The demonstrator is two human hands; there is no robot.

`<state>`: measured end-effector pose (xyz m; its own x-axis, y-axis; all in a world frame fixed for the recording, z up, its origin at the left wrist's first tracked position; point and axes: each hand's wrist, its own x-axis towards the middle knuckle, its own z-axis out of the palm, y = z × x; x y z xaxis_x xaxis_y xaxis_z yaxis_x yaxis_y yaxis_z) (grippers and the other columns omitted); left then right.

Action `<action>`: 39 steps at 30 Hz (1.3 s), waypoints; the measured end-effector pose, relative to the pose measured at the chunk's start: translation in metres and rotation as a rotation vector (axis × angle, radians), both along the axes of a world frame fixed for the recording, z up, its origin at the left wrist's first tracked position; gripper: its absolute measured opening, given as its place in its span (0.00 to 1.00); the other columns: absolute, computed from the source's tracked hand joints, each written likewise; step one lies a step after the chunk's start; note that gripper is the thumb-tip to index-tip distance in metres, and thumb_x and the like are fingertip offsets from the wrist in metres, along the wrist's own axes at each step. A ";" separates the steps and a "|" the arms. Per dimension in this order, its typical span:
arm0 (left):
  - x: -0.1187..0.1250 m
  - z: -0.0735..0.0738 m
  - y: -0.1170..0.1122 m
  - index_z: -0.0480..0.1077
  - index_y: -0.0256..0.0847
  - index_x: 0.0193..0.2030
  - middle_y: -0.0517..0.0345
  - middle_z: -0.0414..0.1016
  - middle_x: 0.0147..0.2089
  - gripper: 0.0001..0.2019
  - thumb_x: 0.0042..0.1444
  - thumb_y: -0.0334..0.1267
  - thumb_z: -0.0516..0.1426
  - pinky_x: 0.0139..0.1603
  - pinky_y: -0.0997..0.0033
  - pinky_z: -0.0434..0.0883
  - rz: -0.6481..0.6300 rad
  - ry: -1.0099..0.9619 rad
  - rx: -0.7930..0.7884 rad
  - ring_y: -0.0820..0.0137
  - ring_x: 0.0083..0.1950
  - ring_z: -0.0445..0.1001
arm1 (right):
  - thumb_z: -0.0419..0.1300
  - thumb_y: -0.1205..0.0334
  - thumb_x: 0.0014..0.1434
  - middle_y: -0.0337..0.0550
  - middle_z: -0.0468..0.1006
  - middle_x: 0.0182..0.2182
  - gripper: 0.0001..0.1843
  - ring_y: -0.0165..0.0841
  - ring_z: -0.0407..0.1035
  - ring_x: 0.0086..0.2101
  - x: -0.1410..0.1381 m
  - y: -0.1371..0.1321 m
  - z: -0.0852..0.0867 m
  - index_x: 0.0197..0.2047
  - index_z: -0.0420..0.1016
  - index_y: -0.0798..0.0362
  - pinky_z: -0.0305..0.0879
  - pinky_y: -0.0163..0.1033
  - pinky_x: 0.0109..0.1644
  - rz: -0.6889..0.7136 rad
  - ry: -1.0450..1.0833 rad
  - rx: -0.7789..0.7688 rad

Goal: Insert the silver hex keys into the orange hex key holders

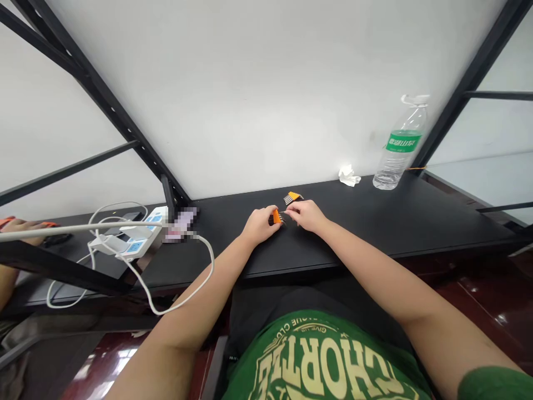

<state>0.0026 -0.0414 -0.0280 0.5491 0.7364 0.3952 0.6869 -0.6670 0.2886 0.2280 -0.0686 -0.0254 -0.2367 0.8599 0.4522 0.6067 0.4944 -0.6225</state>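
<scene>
My left hand [262,225] is closed around an orange hex key holder [276,216], low over the black table. Several dark metal keys stick out of its right side. Close beside it, my right hand [306,215] pinches a thin hex key [283,211] between thumb and fingertips; most of that key is covered by the fingers. Just beyond my hands, a second hex key holder [295,195], yellow-orange, lies on the table with several metal keys pointing left.
A clear water bottle [397,147] with a green label and crumpled white tissue [348,176] stand by the wall. To the left are a white power strip [144,236], a looping white cable [212,261], a blurred-out phone-like item [181,225] and another person's hand [25,230]. Black frame posts [125,122] flank the table.
</scene>
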 end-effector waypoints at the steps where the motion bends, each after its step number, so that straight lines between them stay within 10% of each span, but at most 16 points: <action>1: 0.000 0.000 0.000 0.71 0.42 0.57 0.54 0.83 0.46 0.21 0.56 0.39 0.65 0.50 0.62 0.75 0.003 0.003 0.010 0.61 0.46 0.81 | 0.62 0.61 0.68 0.41 0.81 0.27 0.10 0.33 0.73 0.29 0.000 0.000 0.000 0.36 0.82 0.52 0.67 0.39 0.40 -0.003 -0.052 0.039; 7: 0.003 0.000 -0.003 0.72 0.42 0.56 0.52 0.80 0.43 0.20 0.58 0.40 0.64 0.52 0.57 0.72 -0.002 0.123 0.106 0.58 0.45 0.79 | 0.59 0.63 0.70 0.47 0.84 0.37 0.10 0.37 0.75 0.37 -0.005 -0.001 -0.003 0.39 0.81 0.53 0.62 0.40 0.42 0.028 -0.234 0.138; 14: 0.005 0.006 -0.008 0.73 0.43 0.56 0.50 0.81 0.49 0.19 0.57 0.38 0.63 0.58 0.53 0.69 -0.084 0.125 0.133 0.55 0.56 0.77 | 0.57 0.68 0.61 0.34 0.78 0.28 0.20 0.34 0.69 0.28 -0.011 -0.005 -0.007 0.56 0.66 0.50 0.58 0.36 0.34 0.171 -0.090 -0.101; 23: 0.002 0.002 -0.005 0.69 0.45 0.66 0.55 0.82 0.46 0.27 0.60 0.44 0.63 0.54 0.59 0.74 -0.010 0.079 -0.001 0.60 0.46 0.81 | 0.60 0.66 0.57 0.41 0.78 0.33 0.01 0.35 0.68 0.34 0.028 0.017 -0.003 0.35 0.73 0.50 0.60 0.38 0.38 -0.219 -0.215 -0.138; 39: 0.000 0.001 0.000 0.75 0.47 0.59 0.55 0.82 0.46 0.16 0.65 0.42 0.61 0.53 0.61 0.74 -0.090 0.038 0.015 0.62 0.45 0.79 | 0.63 0.65 0.56 0.42 0.81 0.36 0.03 0.34 0.72 0.33 0.050 0.017 0.002 0.35 0.76 0.50 0.63 0.37 0.36 -0.246 -0.201 -0.245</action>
